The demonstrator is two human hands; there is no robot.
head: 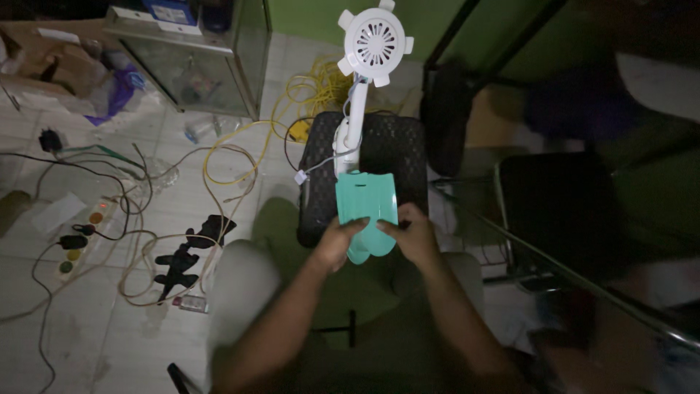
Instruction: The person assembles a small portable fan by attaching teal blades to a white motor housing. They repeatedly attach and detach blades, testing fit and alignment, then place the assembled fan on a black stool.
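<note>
Head view, centre of the frame: both hands are on the teal base (367, 211) of a small white fan (375, 42). The left hand (337, 243) has its fingers curled round the base's lower left edge, gripping it. The right hand (415, 233) clamps the lower right edge, fingers folded tight. The fan's white neck (354, 120) rises toward the top centre, over a black stool (397, 157). At left, yellow cable (233, 153) loops across the tiled floor (109, 321), with a power strip (80, 241) at the far left.
</note>
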